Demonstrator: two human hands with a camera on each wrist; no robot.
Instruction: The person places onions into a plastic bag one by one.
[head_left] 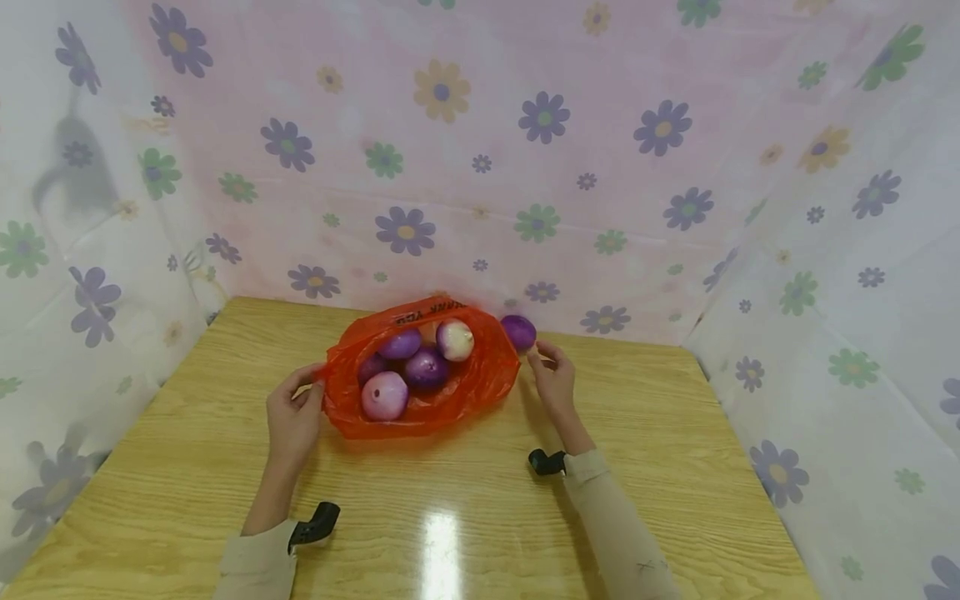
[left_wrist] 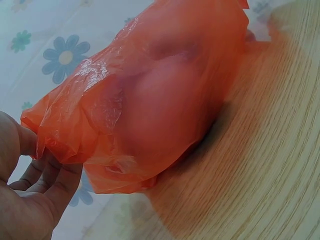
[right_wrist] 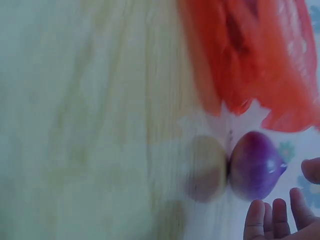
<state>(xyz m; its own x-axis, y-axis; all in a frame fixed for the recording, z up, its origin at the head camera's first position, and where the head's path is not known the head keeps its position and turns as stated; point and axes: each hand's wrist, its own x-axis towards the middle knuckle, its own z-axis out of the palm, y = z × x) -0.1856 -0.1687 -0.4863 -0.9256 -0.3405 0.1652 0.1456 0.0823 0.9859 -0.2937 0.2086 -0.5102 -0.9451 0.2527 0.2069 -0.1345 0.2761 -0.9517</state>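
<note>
An orange-red plastic bag (head_left: 487,375) lies on the table with its mouth spread, and several purple onions (head_left: 386,396) sit inside. My left hand (head_left: 294,410) pinches the bag's left edge between thumb and fingers; the left wrist view shows the thin plastic (left_wrist: 65,135) bunched in that grip. Just outside the bag's right side, a single purple onion (head_left: 519,332) rests on the table near its back edge. Beside it is my right hand (head_left: 555,382), fingers apart and slightly bent, holding nothing. In the right wrist view the fingertips (right_wrist: 255,212) are close below this onion (right_wrist: 256,166).
The wood-grain table (head_left: 420,492) reflects a bright light near its front. A floral curtain (head_left: 480,167) hangs behind and along both sides. Black wrist mounts (head_left: 317,523) stick out from both beige sleeves (head_left: 258,562).
</note>
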